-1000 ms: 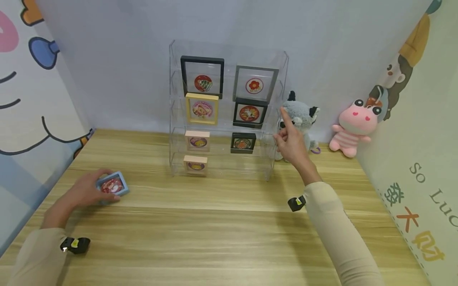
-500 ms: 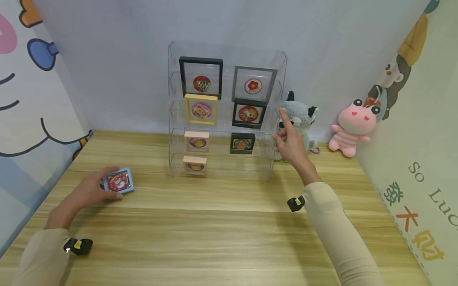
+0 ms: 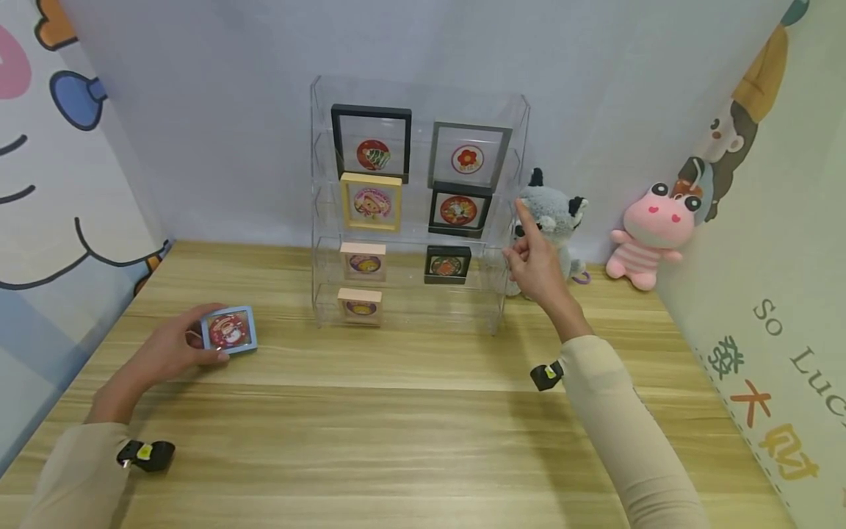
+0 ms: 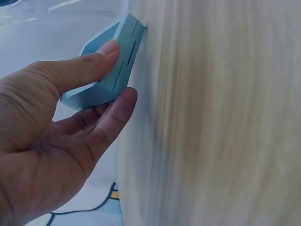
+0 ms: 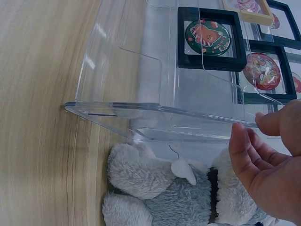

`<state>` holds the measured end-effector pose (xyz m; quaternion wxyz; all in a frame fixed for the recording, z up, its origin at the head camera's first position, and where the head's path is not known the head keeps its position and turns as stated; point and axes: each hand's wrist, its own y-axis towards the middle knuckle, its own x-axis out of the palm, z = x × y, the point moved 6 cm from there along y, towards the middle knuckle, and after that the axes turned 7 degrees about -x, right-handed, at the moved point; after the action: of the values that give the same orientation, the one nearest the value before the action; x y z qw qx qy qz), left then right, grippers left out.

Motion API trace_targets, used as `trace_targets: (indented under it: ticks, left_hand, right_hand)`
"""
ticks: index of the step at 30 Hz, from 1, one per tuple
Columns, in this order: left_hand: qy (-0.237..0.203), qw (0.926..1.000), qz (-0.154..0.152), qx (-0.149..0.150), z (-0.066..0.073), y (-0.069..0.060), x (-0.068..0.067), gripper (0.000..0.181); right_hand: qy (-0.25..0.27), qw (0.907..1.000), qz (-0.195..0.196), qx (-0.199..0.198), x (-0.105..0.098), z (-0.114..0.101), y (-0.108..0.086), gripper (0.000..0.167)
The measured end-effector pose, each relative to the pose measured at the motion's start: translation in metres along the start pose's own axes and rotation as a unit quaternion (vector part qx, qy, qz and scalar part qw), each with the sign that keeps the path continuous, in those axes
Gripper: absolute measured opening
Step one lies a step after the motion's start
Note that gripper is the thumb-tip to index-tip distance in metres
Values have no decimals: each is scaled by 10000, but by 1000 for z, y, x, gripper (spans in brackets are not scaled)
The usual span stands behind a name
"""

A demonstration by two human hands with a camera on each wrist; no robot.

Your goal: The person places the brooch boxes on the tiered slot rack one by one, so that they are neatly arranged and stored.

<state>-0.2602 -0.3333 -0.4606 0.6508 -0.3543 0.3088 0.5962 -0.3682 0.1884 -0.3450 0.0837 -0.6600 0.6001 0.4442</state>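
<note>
Above the table's left part, my left hand (image 3: 161, 349) holds a small light-blue photo frame (image 3: 229, 330) with a round red badge inside. Thumb and fingers grip its edges in the left wrist view, where the frame (image 4: 128, 40) is tilted and seen from the side. A clear acrylic display rack (image 3: 423, 317) stands upright at the middle back. My right hand (image 3: 538, 268) is at the rack's right side, index finger stretched upward. In the right wrist view, thumb and fingers of the right hand (image 5: 273, 165) pinch the rack's side edge (image 5: 178, 110).
Several badge frames stand on the rack's tiers, among them a large black frame (image 3: 373, 154), a yellow frame (image 3: 372, 203) and a small black frame (image 3: 447, 264). A grey plush toy (image 3: 554, 209) sits behind my right hand; a pink plush toy (image 3: 651, 235) leans at the right wall.
My left hand has moved slightly right and turned the blue frame, so its front faces the head camera more fully. The right hand has stayed at the rack's side.
</note>
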Motion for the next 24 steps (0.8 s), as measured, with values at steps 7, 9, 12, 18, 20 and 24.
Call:
trace_targets:
  ticks: [7,9,12,18,20,24]
  left_hand:
    - [-203,9993,96,309,18,1,-2,76]
    - [-231,9990,95,362,23,1,-1,75]
    - [-297,9985,37,458,32,0,-1,75]
    - [-357,9956,-98,855,65,-5,-2,73]
    - [-417,9942,-160,976,75,-6,-1,72]
    - [-576,9912,-246,1162,93,-6,4,70]
  right_hand:
    - [26,10000,-7,8,-1,0,0,78]
    - [49,10000,-33,26,-1,1,0,78]
    - [73,10000,-37,18,-1,0,1,78]
    - [81,10000,-28,26,-1,0,1,79]
    - [93,9999,-36,44,0,0,0,79]
    - [93,9999,-39,89,0,0,0,79]
